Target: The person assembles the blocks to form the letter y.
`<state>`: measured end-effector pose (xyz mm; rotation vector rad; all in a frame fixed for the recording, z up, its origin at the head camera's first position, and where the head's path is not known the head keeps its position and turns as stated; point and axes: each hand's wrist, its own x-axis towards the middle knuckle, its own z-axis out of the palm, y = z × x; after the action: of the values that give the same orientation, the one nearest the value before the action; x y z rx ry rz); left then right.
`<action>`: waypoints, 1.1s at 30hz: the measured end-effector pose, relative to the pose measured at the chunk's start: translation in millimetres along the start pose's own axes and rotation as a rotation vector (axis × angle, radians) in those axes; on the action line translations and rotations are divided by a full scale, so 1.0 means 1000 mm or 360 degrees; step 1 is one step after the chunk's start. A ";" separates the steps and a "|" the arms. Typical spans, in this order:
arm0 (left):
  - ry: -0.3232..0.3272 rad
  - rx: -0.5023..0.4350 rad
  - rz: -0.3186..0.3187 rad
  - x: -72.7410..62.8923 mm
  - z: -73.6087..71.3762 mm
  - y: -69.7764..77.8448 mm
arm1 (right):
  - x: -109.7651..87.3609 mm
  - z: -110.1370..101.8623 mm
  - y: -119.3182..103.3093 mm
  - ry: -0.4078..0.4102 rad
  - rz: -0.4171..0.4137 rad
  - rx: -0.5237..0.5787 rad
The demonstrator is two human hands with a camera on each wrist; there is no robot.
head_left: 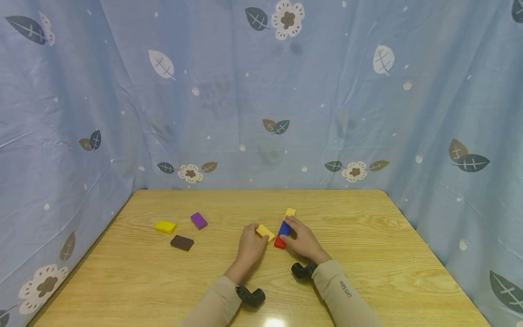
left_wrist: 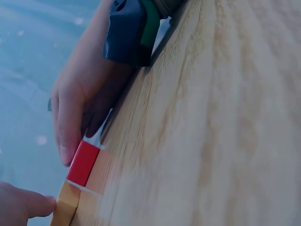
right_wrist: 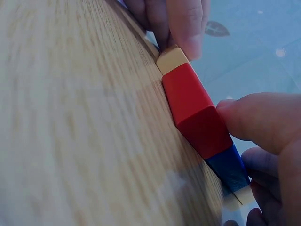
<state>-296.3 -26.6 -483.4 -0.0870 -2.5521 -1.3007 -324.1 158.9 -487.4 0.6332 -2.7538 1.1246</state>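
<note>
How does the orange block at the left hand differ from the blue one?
The orange block is held by the left hand; the blue block sits between a red block and a yellow block, at the right hand. In the head view, the orange block's far end slants left, the blue block's right. Both are oblong.

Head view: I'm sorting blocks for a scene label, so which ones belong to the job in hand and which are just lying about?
In the job, it seems:
- light orange block, held by the left hand
- red block, blue block and pale yellow block, lined up at the right hand

Apparently just lying about, touched by neither hand:
- bright yellow block
- purple block
- dark brown block
</note>
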 end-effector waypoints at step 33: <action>0.0024 0.0071 -0.0053 -0.011 0.004 0.007 | 0.000 0.003 0.002 0.0012 0.0003 -0.0056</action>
<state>-285.6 -18.2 -482.9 -0.0258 -2.5787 -1.2510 -324.7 158.0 -490.3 0.6212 -2.7618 1.0741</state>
